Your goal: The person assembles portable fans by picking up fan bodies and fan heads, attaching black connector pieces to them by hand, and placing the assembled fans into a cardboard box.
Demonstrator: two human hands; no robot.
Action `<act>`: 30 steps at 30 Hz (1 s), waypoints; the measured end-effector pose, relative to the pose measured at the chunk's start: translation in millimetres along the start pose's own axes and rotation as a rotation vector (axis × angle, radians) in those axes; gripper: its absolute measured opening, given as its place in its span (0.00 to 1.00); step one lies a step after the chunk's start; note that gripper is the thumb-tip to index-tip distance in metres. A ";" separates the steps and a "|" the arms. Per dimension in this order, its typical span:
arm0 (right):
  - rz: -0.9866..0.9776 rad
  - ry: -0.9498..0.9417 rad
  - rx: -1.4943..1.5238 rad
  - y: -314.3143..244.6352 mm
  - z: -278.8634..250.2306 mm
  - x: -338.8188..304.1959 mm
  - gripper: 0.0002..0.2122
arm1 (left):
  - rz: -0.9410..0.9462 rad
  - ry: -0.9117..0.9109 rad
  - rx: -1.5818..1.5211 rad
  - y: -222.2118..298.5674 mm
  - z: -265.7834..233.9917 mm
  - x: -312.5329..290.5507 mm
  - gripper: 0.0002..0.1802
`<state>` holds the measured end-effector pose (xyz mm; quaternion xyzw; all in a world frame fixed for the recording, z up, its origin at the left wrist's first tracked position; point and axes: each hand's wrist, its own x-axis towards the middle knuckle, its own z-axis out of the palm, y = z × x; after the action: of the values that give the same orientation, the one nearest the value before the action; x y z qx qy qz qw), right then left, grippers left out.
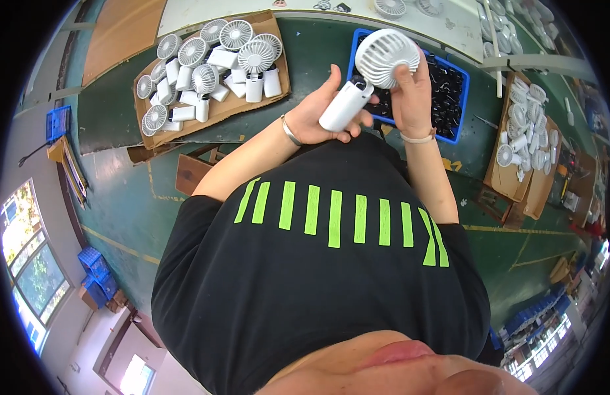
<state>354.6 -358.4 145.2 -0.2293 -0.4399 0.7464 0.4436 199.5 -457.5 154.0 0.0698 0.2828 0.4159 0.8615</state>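
Note:
A white handheld fan (346, 105) is held in front of my chest, tilted, with its round slatted head (386, 58) up and to the right of the handle. My left hand (316, 113) cradles the handle from below, fingers curled under it and thumb raised off it. My right hand (412, 93) grips the right side of the head, thumb on its lower edge; its other fingers are mostly hidden. A black joint shows between handle and head. Behind the fan stands a blue tray (462, 105) of small black parts.
On the left of the green table (311, 49), a cardboard tray (282, 62) holds several white handheld fans. More white fans lie in a cardboard box (499, 172) at the right. A thin tool (486, 122) lies beside the blue tray. Along the far side runs a white surface (443, 26).

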 end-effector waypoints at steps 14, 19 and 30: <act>0.510 0.198 -0.373 47.7 -13.4 -29.9 0.13 | 0.910 1.703 0.745 18.7 -163.8 -108.3 0.32; 0.504 0.273 -0.609 60.2 -39.1 -36.5 0.10 | 0.899 2.204 0.773 40.0 -300.0 -205.8 0.38; 0.239 0.258 -1.527 98.1 -115.7 -3.9 0.12 | 1.068 1.754 1.161 189.7 -290.6 -129.6 0.16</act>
<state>396.2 -330.9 1.9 -0.6016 -0.7487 0.2474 0.1274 -151.4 -466.7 35.8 0.2511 0.8600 0.4384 -0.0716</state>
